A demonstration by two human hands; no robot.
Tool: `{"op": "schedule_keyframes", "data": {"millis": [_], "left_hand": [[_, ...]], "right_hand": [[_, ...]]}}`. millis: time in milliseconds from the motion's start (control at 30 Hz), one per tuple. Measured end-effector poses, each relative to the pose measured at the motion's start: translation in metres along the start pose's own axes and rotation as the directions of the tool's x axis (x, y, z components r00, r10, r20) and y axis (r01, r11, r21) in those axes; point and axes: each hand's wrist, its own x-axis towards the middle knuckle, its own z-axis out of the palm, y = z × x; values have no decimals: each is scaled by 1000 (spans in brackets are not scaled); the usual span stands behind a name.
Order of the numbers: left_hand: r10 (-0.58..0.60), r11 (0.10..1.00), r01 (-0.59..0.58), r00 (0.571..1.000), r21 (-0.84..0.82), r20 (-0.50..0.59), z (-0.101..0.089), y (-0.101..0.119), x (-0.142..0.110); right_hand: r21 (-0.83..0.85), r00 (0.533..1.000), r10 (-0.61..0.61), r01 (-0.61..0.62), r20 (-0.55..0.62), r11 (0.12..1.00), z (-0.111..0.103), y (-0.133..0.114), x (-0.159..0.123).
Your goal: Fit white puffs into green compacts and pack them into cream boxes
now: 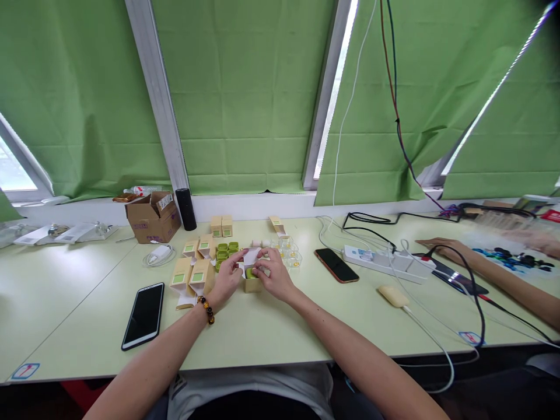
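Observation:
A small tan cardboard box (252, 286) stands on the table in front of me, its white-lined flap (251, 255) raised. Inside its opening a small green item (249, 273) shows. My left hand (228, 275) grips the box's left side, fingers bent at the flap. From the right, my right hand (276, 274) has its fingers closed at the flap and the box's edge, the thumb side close to the green item. Just behind my left hand stand several green square-topped containers (222, 255). Similar tan boxes (202, 275) with green labels are grouped to the left.
Clear small containers (290, 252) stand behind my right hand. Phones lie left (143, 316) and right (336, 265). A power strip (387, 262) with tangled cables, a cream mouse-shaped object (393, 296) and another person's arm (494, 274) are at right. A brown carton (153, 219) stands at back left.

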Motion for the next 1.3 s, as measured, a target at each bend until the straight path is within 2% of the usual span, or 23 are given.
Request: {"op": "schedule_keyframes", "data": {"millis": [133, 267, 400, 533, 633, 733, 933, 1133, 1300], "left_hand": [[2, 1000, -2, 1000, 10, 26, 0, 3, 0], [-13, 1000, 14, 1000, -24, 29, -1, 4, 0], [-47, 996, 49, 999, -76, 22, -1, 6, 0], [-75, 983, 77, 997, -164, 19, -1, 6, 1], [-85, 978, 87, 996, -190, 19, 0, 3, 2], [-58, 989, 61, 998, -133, 26, 2, 0, 2], [13, 1000, -13, 1000, 8, 28, 5, 5, -2], [37, 999, -36, 999, 22, -28, 9, 10, -4], [44, 998, -41, 998, 52, -46, 9, 13, -5]], "right_hand": [[23, 997, 73, -74, 34, 997, 1, 3, 2], [39, 997, 55, -57, 57, 998, 3, 5, 2], [200, 997, 77, -71, -20, 977, 4, 4, 2], [398, 968, 230, -172, -103, 901, 2, 10, 6], [521, 930, 357, -264, -85, 812, 3, 19, 9], [581, 907, 418, -313, -51, 751, 6, 26, 9], [618, 928, 372, -299, 10, 728, 13, 26, 7], [632, 937, 343, -305, 66, 712, 16, 26, 6], [609, 944, 318, -305, 90, 732, 17, 27, 4]]}}
